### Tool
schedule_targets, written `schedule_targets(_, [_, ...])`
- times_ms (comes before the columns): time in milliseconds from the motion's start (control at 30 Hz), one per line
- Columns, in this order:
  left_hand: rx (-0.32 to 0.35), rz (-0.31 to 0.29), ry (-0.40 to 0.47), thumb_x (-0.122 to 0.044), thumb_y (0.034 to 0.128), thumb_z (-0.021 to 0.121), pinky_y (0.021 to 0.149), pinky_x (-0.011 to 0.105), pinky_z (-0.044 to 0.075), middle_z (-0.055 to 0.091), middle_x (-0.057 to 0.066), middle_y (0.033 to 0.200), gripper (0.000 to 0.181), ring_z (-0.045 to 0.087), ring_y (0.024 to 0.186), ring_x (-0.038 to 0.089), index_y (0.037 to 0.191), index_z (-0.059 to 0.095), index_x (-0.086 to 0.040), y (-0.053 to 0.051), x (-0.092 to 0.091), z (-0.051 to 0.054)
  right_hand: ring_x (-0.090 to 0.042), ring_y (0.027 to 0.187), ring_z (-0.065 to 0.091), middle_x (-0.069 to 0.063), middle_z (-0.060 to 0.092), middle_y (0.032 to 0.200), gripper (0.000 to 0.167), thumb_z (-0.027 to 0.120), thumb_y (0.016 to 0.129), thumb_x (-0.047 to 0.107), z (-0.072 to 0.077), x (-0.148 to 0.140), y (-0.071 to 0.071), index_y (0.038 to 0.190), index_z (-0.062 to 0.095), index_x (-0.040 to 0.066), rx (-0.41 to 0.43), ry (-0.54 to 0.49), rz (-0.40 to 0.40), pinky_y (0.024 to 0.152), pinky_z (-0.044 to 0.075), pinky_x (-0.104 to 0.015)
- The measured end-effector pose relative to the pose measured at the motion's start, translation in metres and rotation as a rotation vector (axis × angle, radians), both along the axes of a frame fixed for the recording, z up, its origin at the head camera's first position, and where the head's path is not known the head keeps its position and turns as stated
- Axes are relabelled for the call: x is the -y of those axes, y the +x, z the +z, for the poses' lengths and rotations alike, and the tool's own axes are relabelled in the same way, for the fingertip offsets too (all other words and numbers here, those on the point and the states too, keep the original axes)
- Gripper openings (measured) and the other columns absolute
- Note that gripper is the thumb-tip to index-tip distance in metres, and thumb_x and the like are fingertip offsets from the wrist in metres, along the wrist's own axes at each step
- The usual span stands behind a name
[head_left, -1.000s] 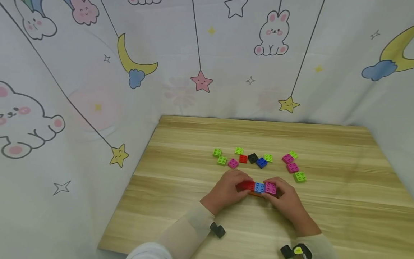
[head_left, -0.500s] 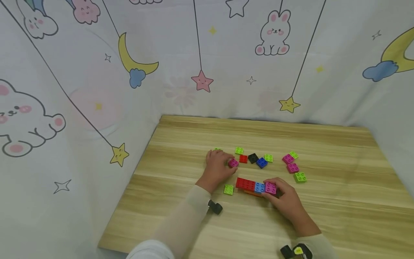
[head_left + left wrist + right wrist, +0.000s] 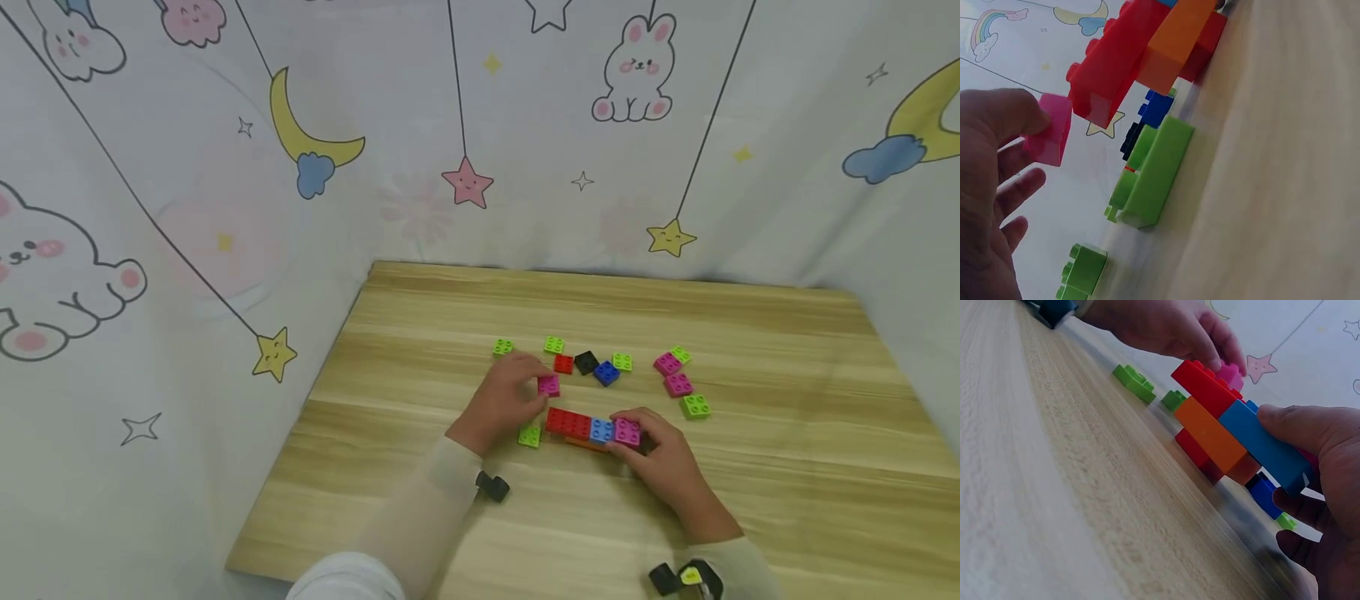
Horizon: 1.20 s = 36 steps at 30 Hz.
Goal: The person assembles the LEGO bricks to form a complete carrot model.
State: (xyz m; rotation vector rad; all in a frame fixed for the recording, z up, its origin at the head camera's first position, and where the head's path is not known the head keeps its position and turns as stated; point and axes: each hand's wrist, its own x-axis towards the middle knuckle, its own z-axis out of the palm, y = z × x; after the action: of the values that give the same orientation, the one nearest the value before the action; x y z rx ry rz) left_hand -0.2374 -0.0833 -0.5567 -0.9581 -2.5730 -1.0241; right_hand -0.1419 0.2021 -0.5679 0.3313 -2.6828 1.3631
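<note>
My left hand (image 3: 504, 402) pinches a pink brick (image 3: 1050, 134) between thumb and fingers, raised off the table in the left wrist view. My right hand (image 3: 663, 458) grips the right end of a built stack of bricks. Along its top run a red brick (image 3: 568, 423), a light blue brick (image 3: 1266, 445) and another pink brick (image 3: 627, 432). Beneath them sit an orange brick (image 3: 1213, 434) and a lower red brick (image 3: 1196, 455). A lime green brick (image 3: 529, 437) lies just left of the stack, close to my left hand.
Behind the hands lie a small red brick (image 3: 563, 363), a black brick (image 3: 586, 362), a dark blue brick (image 3: 607, 373) and several lime bricks. Pink bricks (image 3: 678, 384) and a lime brick (image 3: 696, 407) lie at the right. A patterned curtain (image 3: 525, 225) borders the wooden table (image 3: 810, 400).
My left hand left the stack's left end, uncovering a lime brick, and reached back to the pink brick. That brick has since come slightly right and nearer. My right hand stayed in place.
</note>
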Motion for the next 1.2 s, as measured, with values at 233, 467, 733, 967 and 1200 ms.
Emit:
schedule_targets(233, [0.049,-0.206,0.063,-0.018,0.0930,0.075,0.108,0.029,0.044,0.070,-0.016,0.117,0.024,0.057,0.118,0.005,0.117,0.075,-0.021,0.024,0.003,0.005,-0.019,0.115,0.061,0.000,0.069,0.122,0.038,0.084,0.090,0.028,0.001,0.001,-0.001,0.123,0.072,0.015,0.020,0.004,-0.004,0.094,0.044,-0.013])
schedule_targets(467, [0.013,-0.193,-0.012,-0.020,0.0919,0.078,0.114,0.031,0.038,0.068,-0.019,0.117,0.026,0.053,0.116,0.002,0.118,0.075,-0.024,0.027,0.001,0.007,-0.018,0.117,0.060,0.001,0.068,0.124,0.039,0.083,0.090,0.029,0.002,0.000,-0.002,0.125,0.071,0.016,0.026,0.006,0.001,0.094,0.043,-0.012])
schedule_targets(733, [0.008,-0.222,0.020,-0.020,0.0924,0.077,0.116,0.036,0.037,0.068,-0.016,0.123,0.029,0.055,0.121,0.006,0.121,0.073,-0.021,0.027,0.001,0.007,-0.017,0.117,0.060,0.001,0.068,0.125,0.038,0.083,0.090,0.029,0.001,0.000,-0.001,0.124,0.070,0.019,0.031,0.000,0.001,0.094,0.043,-0.011])
schedule_targets(967, [0.242,-0.112,0.123,-0.028,0.1001,0.066,0.111,0.039,0.045,0.062,-0.010,0.139,0.040,0.054,0.131,0.010,0.138,0.066,-0.017,0.032,0.000,0.006,-0.018,0.119,0.060,0.001,0.068,0.126,0.039,0.083,0.090,0.030,0.001,0.001,-0.001,0.125,0.070,0.017,0.053,0.001,0.002,0.095,0.044,-0.014])
schedule_targets(1200, [0.379,-0.034,-0.019,-0.043,0.1059,0.056,0.097,0.032,0.053,0.069,-0.011,0.126,0.038,0.062,0.110,0.007,0.130,0.072,-0.019,0.033,-0.008,0.009,-0.018,0.117,0.060,0.001,0.068,0.125,0.039,0.083,0.090,0.029,0.001,0.001,-0.002,0.125,0.070,0.017,0.041,0.000,0.001,0.094,0.045,-0.014])
